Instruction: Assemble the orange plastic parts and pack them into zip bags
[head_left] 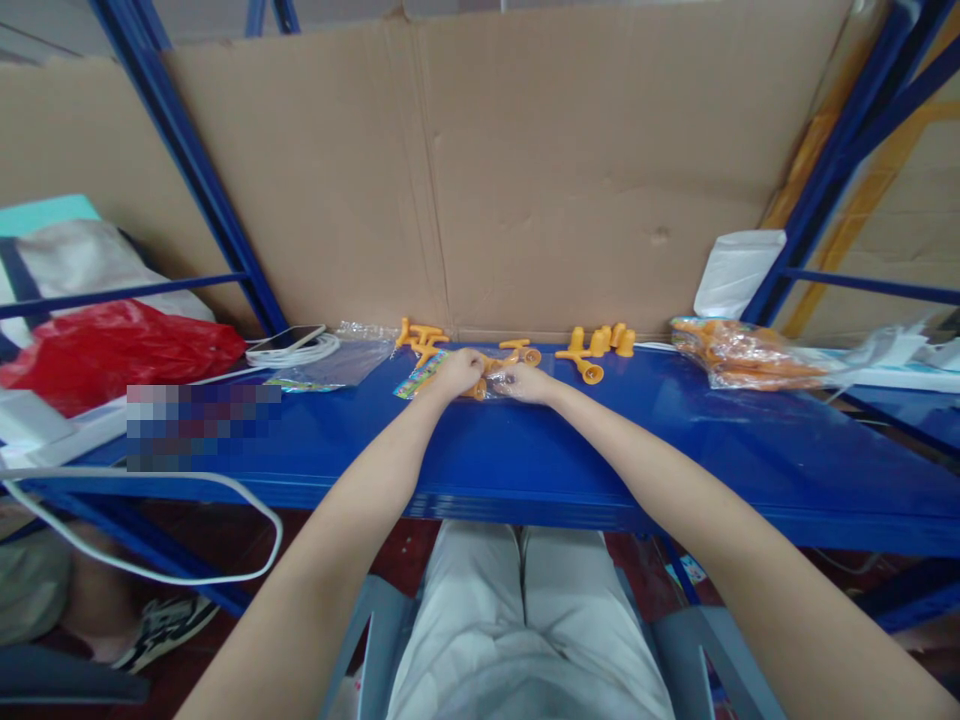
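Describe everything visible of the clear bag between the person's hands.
The bag looks like thin, glossy clear plastic, with a colourful print at its left end. It lies on the blue table. The left hand and right hand both touch it, hiding much; whether the orange pieces between them are inside is unclear.

Tall cardboard backing (585, 180), blue frame (196, 170), reddish floor (409, 553)

Arms (382, 450) forward, hands (460, 372) (529, 383) close together
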